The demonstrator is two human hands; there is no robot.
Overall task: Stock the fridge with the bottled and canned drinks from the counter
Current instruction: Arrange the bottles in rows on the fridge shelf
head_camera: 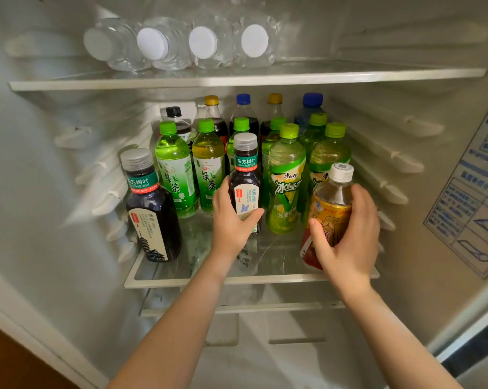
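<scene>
Both my hands reach onto the fridge's middle glass shelf point(251, 279). My left hand point(231, 220) grips a dark tea bottle with a grey cap point(245, 178), which stands upright in the shelf's front middle. My right hand point(349, 234) grips a yellow-and-red iced tea bottle with a white cap point(331, 200), tilted slightly at the front right. A second dark tea bottle point(150, 206) stands at the front left. Behind them stand several green tea bottles point(175, 169) and, at the back, cola bottles point(244, 113).
Several clear water bottles point(203, 43) lie on their sides on the top shelf point(349, 75), white caps facing me. Ribbed fridge walls close in left and right. A label sheet point(473, 206) is stuck on the right wall. A lower shelf point(293, 307) sits below.
</scene>
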